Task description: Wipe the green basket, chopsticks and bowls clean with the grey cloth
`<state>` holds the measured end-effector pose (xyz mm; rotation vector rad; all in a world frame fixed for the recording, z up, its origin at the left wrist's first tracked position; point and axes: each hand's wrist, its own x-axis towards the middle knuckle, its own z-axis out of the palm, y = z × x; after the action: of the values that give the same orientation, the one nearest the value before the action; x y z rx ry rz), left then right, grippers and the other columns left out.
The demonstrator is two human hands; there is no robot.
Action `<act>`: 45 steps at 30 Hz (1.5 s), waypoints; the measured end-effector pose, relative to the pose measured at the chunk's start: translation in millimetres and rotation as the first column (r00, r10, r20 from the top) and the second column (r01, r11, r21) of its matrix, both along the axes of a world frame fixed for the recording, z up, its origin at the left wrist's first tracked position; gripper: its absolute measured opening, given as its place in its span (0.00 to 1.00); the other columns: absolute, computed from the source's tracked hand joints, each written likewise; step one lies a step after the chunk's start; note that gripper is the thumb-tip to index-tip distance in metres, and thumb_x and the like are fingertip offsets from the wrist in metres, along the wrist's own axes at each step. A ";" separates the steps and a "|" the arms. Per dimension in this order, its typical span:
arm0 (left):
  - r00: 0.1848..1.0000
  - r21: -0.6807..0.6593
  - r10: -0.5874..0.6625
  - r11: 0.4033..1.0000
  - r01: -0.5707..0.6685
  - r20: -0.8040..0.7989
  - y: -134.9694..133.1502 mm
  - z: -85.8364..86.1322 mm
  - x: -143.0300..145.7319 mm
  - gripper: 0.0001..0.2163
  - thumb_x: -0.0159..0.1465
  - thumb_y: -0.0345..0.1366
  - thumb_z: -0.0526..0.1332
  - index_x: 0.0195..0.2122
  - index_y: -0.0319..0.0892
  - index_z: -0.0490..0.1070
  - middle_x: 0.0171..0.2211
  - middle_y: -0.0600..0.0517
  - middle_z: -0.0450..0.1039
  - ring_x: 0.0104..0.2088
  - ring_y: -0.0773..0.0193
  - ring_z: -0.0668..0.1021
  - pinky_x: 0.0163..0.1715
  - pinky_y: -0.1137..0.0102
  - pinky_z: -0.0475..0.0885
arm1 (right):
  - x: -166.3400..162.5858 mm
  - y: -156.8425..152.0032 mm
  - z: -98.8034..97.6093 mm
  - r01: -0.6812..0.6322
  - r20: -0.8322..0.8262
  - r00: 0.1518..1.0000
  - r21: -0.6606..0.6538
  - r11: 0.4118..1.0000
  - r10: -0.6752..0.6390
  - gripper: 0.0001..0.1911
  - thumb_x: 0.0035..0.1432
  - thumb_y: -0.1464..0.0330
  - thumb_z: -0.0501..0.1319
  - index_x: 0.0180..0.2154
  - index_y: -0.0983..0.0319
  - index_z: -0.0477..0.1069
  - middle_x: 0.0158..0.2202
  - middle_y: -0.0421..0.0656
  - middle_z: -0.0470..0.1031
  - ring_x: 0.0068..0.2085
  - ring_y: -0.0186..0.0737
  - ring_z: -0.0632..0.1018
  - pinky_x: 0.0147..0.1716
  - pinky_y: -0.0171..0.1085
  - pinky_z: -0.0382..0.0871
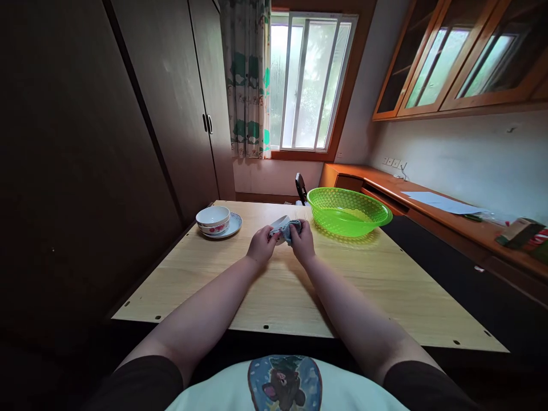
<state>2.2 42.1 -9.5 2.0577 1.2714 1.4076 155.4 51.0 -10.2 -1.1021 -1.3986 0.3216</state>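
Observation:
My left hand (261, 245) is closed on the side of a small white bowl (279, 222) with a dark and red pattern, tilted above the middle of the table. In my right hand (304, 244) is a bunched grey-blue cloth (292, 229), pressed against the bowl's right side. The cloth and my fingers hide part of the bowl. To the left, stacked white bowls (213, 216) with red flowers sit on a patterned plate (234, 224). A green plastic basket (349, 220) stands to the right of my hands.
Everything rests on a pale wooden table (205, 274). A dark chair (301, 188) shows behind its far edge. Dark wardrobes (171, 85) rise on the left. An orange-brown desk (385, 180) with papers (445, 202) runs along the right wall, below glass-fronted cabinets (445, 63).

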 end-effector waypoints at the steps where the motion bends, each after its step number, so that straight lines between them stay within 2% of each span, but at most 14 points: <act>1: 1.000 -0.020 -0.014 1.000 0.014 0.006 0.3 -0.6 0.0 0.07 0.63 0.40 0.55 0.33 0.43 0.68 0.30 0.53 0.72 0.31 0.64 0.72 0.31 0.71 0.66 | -0.7 -2.5 1.4 -0.016 0.037 0.999 -0.004 1.000 0.017 0.17 0.56 0.56 0.57 0.42 0.60 0.65 0.40 0.46 0.73 0.40 0.44 0.73 0.41 0.42 0.66; 4: 0.993 -0.073 -0.078 0.994 0.085 0.094 -0.5 -0.7 -0.5 0.09 0.62 0.42 0.55 0.32 0.43 0.68 0.28 0.53 0.71 0.30 0.64 0.72 0.31 0.71 0.66 | -0.9 -6.1 4.0 -0.014 0.137 0.990 -0.050 0.999 0.021 0.19 0.52 0.55 0.61 0.42 0.59 0.65 0.40 0.46 0.73 0.40 0.44 0.73 0.41 0.41 0.65; 6: 0.970 -0.099 -0.127 0.984 0.150 0.205 -1.7 -0.1 -1.1 0.11 0.62 0.45 0.55 0.31 0.42 0.68 0.27 0.54 0.71 0.29 0.65 0.72 0.31 0.71 0.67 | 1.4 -3.9 4.3 0.008 0.157 0.988 -0.100 0.995 0.008 0.16 0.54 0.54 0.60 0.38 0.59 0.65 0.35 0.43 0.73 0.36 0.42 0.72 0.37 0.39 0.64; 9: 0.940 -0.120 -0.159 0.972 0.203 0.301 -3.1 0.6 -1.3 0.14 0.60 0.48 0.56 0.30 0.42 0.69 0.26 0.54 0.71 0.29 0.65 0.72 0.31 0.72 0.67 | 6.8 3.3 3.6 0.060 0.092 0.995 -0.174 0.983 -0.045 0.15 0.58 0.53 0.53 0.31 0.58 0.62 0.26 0.39 0.68 0.30 0.39 0.69 0.31 0.35 0.61; 11: 0.940 -0.123 -0.145 0.974 0.191 0.309 -3.5 0.4 -0.4 0.14 0.60 0.48 0.57 0.30 0.42 0.70 0.26 0.54 0.71 0.28 0.65 0.72 0.30 0.72 0.67 | 9.5 5.9 4.0 0.115 0.045 0.993 -0.201 0.973 -0.109 0.16 0.60 0.53 0.51 0.28 0.57 0.60 0.24 0.38 0.66 0.28 0.38 0.67 0.28 0.35 0.59; 15: 0.961 -0.133 -0.068 0.985 0.107 0.267 -5.1 -0.1 3.9 0.13 0.60 0.47 0.58 0.31 0.42 0.70 0.25 0.55 0.71 0.27 0.66 0.71 0.29 0.72 0.65 | 5.3 -2.6 8.9 0.200 0.128 0.975 -0.162 0.966 -0.180 0.17 0.59 0.52 0.52 0.28 0.57 0.59 0.24 0.38 0.66 0.27 0.38 0.66 0.28 0.35 0.56; 20: 0.996 -0.096 -0.034 0.995 0.042 0.080 -9.1 2.8 5.5 0.09 0.60 0.42 0.57 0.30 0.42 0.70 0.25 0.56 0.70 0.28 0.66 0.71 0.29 0.72 0.64 | -7.6 -17.0 14.0 0.168 0.322 0.938 -0.088 0.982 -0.131 0.17 0.57 0.51 0.55 0.28 0.58 0.61 0.26 0.40 0.68 0.29 0.38 0.68 0.29 0.35 0.56; 27: 1.000 -0.064 -0.006 0.998 0.007 0.023 -11.6 6.1 3.7 0.11 0.60 0.45 0.57 0.30 0.43 0.71 0.25 0.55 0.71 0.27 0.66 0.71 0.29 0.72 0.63 | 5.2 -2.2 14.1 0.219 0.108 0.974 -0.239 0.946 -0.199 0.19 0.60 0.50 0.51 0.28 0.58 0.61 0.23 0.40 0.68 0.25 0.38 0.68 0.25 0.35 0.54; 30: 0.999 -0.040 0.046 0.998 -0.047 -0.009 -13.8 8.2 5.5 0.11 0.60 0.45 0.57 0.29 0.43 0.70 0.25 0.55 0.71 0.28 0.65 0.71 0.29 0.72 0.62 | 1.1 -6.6 14.6 0.246 0.188 0.960 -0.202 0.948 -0.209 0.18 0.61 0.52 0.51 0.29 0.58 0.62 0.24 0.40 0.68 0.26 0.38 0.68 0.26 0.35 0.53; 34: 0.996 -0.043 0.092 0.995 -0.093 -0.015 -15.3 9.5 8.0 0.10 0.60 0.43 0.57 0.27 0.44 0.70 0.25 0.55 0.71 0.28 0.65 0.71 0.29 0.72 0.62 | -9.4 -16.8 14.8 0.214 0.311 0.937 -0.141 0.966 -0.162 0.17 0.61 0.51 0.52 0.30 0.58 0.63 0.25 0.40 0.69 0.28 0.39 0.69 0.26 0.35 0.53; 36: 0.995 -0.080 0.086 0.993 -0.082 0.047 -14.2 8.4 8.2 0.11 0.59 0.45 0.58 0.26 0.43 0.70 0.23 0.56 0.70 0.26 0.66 0.70 0.28 0.72 0.61 | -8.8 -15.7 13.8 0.213 0.278 0.946 -0.151 0.965 -0.166 0.18 0.61 0.51 0.51 0.29 0.57 0.61 0.24 0.40 0.68 0.27 0.38 0.69 0.26 0.34 0.53; 41: 0.958 -0.212 0.081 0.977 -0.022 0.274 -7.2 3.7 4.2 0.18 0.58 0.52 0.58 0.23 0.42 0.70 0.18 0.57 0.67 0.22 0.67 0.69 0.24 0.73 0.61 | 1.7 3.6 3.0 0.156 0.024 0.987 -0.286 0.945 -0.156 0.18 0.60 0.51 0.51 0.27 0.57 0.60 0.24 0.40 0.69 0.25 0.38 0.69 0.24 0.35 0.56; 43: 0.954 -0.215 0.099 0.976 -0.037 0.284 -4.7 2.4 1.9 0.19 0.58 0.54 0.58 0.23 0.42 0.71 0.17 0.56 0.67 0.21 0.66 0.69 0.24 0.72 0.61 | 1.2 9.5 -3.5 0.107 -0.062 0.989 -0.350 0.931 -0.137 0.18 0.59 0.52 0.51 0.26 0.58 0.61 0.25 0.41 0.70 0.27 0.39 0.71 0.25 0.35 0.58; 45: 0.958 -0.199 0.121 0.978 -0.070 0.259 -3.4 1.7 0.4 0.20 0.57 0.55 0.59 0.23 0.42 0.71 0.17 0.56 0.68 0.21 0.66 0.69 0.24 0.72 0.62 | -2.9 10.5 -8.4 0.106 -0.109 0.982 -0.358 0.928 -0.154 0.17 0.59 0.52 0.51 0.28 0.58 0.63 0.27 0.42 0.72 0.30 0.41 0.73 0.28 0.35 0.61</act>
<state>2.6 38.7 -7.8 1.6369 1.3436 1.4874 152.5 61.5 -18.6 -1.4311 -1.1656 0.5552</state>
